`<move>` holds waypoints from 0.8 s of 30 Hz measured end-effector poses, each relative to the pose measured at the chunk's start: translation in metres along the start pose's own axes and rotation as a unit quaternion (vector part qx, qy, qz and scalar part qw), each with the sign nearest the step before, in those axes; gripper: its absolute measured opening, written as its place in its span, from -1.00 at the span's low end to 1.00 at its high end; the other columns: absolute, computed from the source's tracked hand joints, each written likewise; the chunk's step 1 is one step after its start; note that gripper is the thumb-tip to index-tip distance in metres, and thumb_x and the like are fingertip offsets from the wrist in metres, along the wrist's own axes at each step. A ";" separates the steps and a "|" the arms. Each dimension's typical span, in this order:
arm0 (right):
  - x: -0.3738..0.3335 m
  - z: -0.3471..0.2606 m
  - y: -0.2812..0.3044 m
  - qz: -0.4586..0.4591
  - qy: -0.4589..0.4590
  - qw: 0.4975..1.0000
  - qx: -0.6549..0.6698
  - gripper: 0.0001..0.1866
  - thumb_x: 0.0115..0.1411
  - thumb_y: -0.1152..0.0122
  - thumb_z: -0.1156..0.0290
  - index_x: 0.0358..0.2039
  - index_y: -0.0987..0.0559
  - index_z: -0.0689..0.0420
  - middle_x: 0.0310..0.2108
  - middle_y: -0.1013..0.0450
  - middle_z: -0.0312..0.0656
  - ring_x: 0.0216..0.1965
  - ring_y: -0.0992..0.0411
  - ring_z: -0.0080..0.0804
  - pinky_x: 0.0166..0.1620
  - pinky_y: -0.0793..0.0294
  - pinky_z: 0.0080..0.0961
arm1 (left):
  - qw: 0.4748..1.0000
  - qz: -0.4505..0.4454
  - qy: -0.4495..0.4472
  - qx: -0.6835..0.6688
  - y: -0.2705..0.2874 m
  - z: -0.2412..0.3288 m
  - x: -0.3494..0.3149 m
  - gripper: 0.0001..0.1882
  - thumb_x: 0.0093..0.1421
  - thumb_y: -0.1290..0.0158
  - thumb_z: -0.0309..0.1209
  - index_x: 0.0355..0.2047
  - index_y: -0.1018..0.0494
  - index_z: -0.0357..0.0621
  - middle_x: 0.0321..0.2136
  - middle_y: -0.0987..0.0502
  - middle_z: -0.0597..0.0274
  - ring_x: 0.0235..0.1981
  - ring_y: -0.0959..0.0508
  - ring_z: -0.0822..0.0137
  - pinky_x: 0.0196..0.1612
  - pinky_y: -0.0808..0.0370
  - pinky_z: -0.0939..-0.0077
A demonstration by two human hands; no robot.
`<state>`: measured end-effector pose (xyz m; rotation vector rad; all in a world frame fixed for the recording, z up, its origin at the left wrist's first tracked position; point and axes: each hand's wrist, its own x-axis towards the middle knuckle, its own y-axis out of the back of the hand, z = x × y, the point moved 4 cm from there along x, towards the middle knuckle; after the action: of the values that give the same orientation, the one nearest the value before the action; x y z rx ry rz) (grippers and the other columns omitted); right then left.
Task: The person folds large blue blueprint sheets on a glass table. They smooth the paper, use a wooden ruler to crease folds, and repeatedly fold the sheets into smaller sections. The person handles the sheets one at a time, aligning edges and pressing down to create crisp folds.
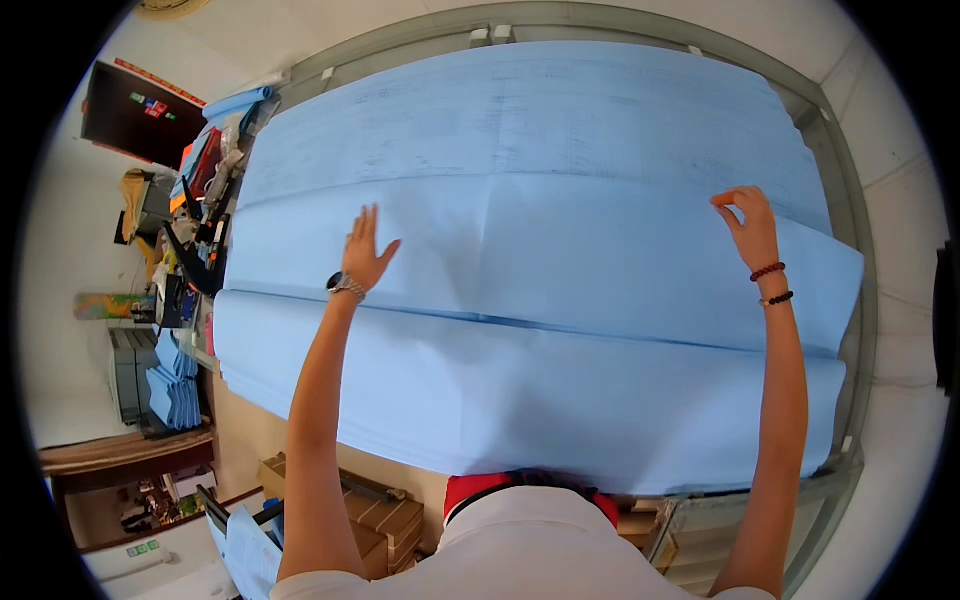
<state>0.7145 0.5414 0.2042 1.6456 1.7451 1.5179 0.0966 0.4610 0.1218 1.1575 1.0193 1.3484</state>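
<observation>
A very large light-blue sheet (540, 250), printed with faint lines like a technical drawing, lies spread over a glass-topped counter (850, 200) and covers almost all of it. The sheet is folded into broad horizontal bands: a far band lying flat, a middle band across the centre, and a near band whose lower edge hangs over the counter's front, close to the person's chest.

The left hand (365, 250) rests flat on the middle band, left of centre, with its fingers spread wide and the palm pressed down; it grips nothing. A metal wristwatch (345, 285) sits on that wrist.

The right hand (748, 225) is at the right end of the same band, near the fold's upper edge. Its thumb and forefinger are curled together in a pinch at the paper's edge, the other fingers loosely bent; it seems to hold the sheet's edge, though the contact is too small to see clearly. Two bead bracelets (770, 283), one red and one dark, circle that wrist.

Left of the counter stands a cluttered side surface with a stack of folded blue sheets (175, 390), and cardboard boxes (380, 520) sit below the counter's front
</observation>
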 end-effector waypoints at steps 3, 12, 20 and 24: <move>-0.020 -0.006 0.001 -0.006 0.005 1.000 0.007 -0.64 0.06 -0.30 0.52 -0.07 -0.61 0.07 -0.20 -0.50 -0.10 -0.13 -0.41 -0.12 -0.05 -0.42 -0.29 | 0.991 -0.075 -0.101 -0.038 -0.029 0.080 -0.001 -0.10 0.23 -0.06 0.07 0.42 0.08 0.01 0.39 0.04 -0.15 0.37 -0.05 -0.22 0.29 -0.12 -0.22; -0.074 -0.017 -0.045 -0.162 -0.056 0.985 0.004 -0.34 0.10 -0.32 0.43 0.24 -0.36 0.03 0.03 -0.45 -0.09 0.08 -0.36 -0.13 0.16 -0.36 -0.26 | 0.961 -0.263 -0.064 -0.056 -0.089 0.170 -0.032 -0.02 0.26 0.06 0.17 0.43 0.24 -0.11 0.44 0.26 -0.04 0.45 0.21 -0.05 0.38 0.14 -0.17; -0.023 -0.010 -0.148 -0.194 -0.065 0.979 0.002 -0.29 0.11 -0.33 0.23 0.27 -0.32 0.05 0.21 -0.30 -0.04 0.23 -0.22 -0.07 0.28 -0.22 -0.18 | 0.959 -0.263 -0.064 -0.084 -0.098 0.150 -0.050 -0.03 0.26 0.04 0.12 0.43 0.25 -0.14 0.44 0.24 -0.04 0.45 0.21 -0.03 0.36 0.15 -0.21; 0.034 -0.027 -0.211 -0.187 -0.025 0.981 -0.054 -0.16 0.05 -0.40 0.06 0.30 -0.27 -0.02 0.26 -0.24 -0.07 0.26 -0.20 -0.11 0.29 -0.16 -0.04 | 0.966 -0.248 -0.034 -0.065 -0.104 0.138 -0.058 -0.02 0.26 0.08 0.16 0.43 0.26 -0.11 0.45 0.28 0.01 0.46 0.24 0.00 0.37 0.22 -0.24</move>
<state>0.5703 0.6037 0.0575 1.2067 1.7864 1.3556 0.2504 0.4105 0.0382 0.7759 1.0655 0.9522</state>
